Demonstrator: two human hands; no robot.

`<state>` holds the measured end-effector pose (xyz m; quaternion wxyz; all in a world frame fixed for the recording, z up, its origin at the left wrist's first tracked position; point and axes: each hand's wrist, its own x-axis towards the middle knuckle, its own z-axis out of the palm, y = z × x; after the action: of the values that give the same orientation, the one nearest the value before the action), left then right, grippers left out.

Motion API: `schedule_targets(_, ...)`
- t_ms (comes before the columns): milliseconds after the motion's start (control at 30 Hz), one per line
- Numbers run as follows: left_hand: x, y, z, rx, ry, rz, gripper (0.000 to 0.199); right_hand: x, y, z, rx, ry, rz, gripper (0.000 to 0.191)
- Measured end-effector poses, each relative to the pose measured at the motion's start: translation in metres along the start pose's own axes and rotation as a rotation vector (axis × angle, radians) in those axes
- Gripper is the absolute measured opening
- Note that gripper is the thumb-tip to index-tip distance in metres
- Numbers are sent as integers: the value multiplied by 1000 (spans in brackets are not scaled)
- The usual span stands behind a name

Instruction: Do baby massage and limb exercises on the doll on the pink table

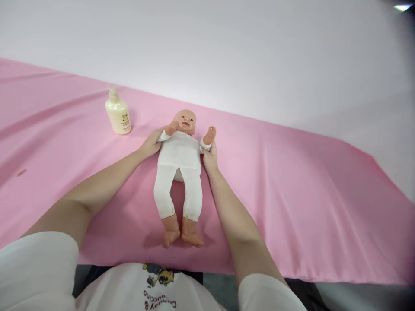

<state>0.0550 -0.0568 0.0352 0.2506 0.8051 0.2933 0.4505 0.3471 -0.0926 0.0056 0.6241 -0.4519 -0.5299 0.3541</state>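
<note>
A baby doll (179,151) with a white cloth body lies face up on the pink tablecloth, its head away from me and its feet toward me. My left hand (153,141) is closed at the doll's arm on the left, by the shoulder and side, with its fingertips hidden behind the doll. On the other side, my right hand (210,158) grips the doll at the white sleeve of its other arm. Both of the doll's forearms point upward. Its bare feet rest near the table's front edge.
A cream pump bottle (118,115) stands upright to the left of the doll. Farther left lies a small thin brownish stick (21,172). The pink tablecloth (292,194) has folds on the right, and a white wall (227,52) rises behind the table.
</note>
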Motion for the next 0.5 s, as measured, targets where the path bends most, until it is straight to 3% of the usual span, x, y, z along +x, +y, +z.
schedule_targets(100, -1, -3, 1, -47, 81, -81, 62, 5, 12, -3, 61, 76, 11, 45)
schedule_targets(200, -6, -20, 3, -44, 165, -264, 60, 10, 25, -7, 130, 145, 49, 37)
schedule_targets(300, -9, -40, 4, -77, 220, -403, 62, 14, 37, -10, 187, 214, 73, 42)
schedule_targets(500, -9, -58, 5, -96, 275, -427, 65, 16, 42, -10, 222, 279, 124, 54)
